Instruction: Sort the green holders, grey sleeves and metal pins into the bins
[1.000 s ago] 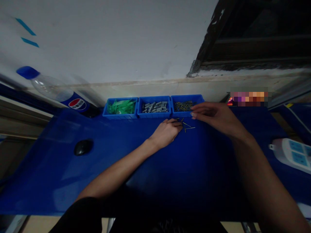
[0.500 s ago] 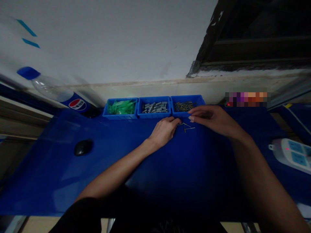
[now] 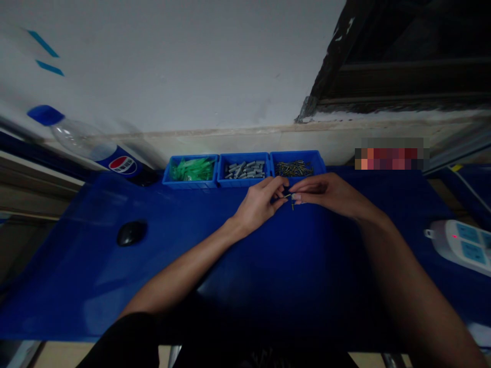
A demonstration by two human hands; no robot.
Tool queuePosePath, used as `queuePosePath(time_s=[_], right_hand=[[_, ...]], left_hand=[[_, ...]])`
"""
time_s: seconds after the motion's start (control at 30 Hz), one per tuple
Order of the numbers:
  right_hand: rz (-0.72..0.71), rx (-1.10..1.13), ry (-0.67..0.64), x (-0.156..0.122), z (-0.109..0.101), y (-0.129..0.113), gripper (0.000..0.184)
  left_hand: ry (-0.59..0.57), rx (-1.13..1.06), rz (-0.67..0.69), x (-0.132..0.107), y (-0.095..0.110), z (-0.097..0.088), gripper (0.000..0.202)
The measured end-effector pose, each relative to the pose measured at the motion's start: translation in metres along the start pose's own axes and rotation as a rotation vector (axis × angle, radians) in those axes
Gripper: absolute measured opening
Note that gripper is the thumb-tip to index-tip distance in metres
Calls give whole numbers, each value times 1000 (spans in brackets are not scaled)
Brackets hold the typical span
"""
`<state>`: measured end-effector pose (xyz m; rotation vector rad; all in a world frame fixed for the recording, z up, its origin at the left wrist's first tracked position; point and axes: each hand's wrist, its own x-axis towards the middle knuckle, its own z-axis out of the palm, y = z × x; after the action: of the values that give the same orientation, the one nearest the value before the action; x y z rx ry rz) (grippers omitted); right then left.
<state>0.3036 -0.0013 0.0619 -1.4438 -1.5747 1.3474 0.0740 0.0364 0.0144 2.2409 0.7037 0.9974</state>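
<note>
In the head view my left hand (image 3: 260, 203) is closed, pinching a thin brass-coloured screw (image 3: 287, 196) between thumb and fingertips. My right hand (image 3: 330, 195) meets it from the right, its thumb and fingers closed at the screw's other end. Under the right fingertips, another screw (image 3: 292, 206) lies on the blue tabletop, partly covered. Just behind the hands stands a blue bin of screws (image 3: 293, 168). Left of it is a bin of grey plastic or metal sleeves (image 3: 245, 169), then a bin of green plastic pieces (image 3: 192, 169).
A cola bottle (image 3: 92, 145) leans at the back left, and a black mouse (image 3: 131, 233) lies on the blue table (image 3: 172, 225). At the right edge sits a white power strip (image 3: 460, 243). A blurred-out item (image 3: 391, 156) is at the back right, by the wall (image 3: 192, 66).
My right hand has moved left and down to meet my left hand. The left hand has lifted slightly and turned, with a screw now showing between its fingertips.
</note>
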Motion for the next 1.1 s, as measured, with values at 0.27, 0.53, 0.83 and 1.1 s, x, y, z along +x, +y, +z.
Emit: queuePosePath(time_s=[0.27, 0.53, 0.83, 1.1], right_hand=[[2, -17, -12, 3, 8, -3, 18], [-64, -19, 350, -4, -9, -5, 22], [-109, 64, 449, 1, -6, -4, 31], [-99, -2, 398, -2, -7, -5, 25]], left_hand=[[17, -43, -4, 0, 3, 2, 27], [-224, 232, 3, 0, -6, 1, 23], [-464, 499, 115, -1, -1, 4, 26], [-390, 521, 56, -2, 1, 1, 33]])
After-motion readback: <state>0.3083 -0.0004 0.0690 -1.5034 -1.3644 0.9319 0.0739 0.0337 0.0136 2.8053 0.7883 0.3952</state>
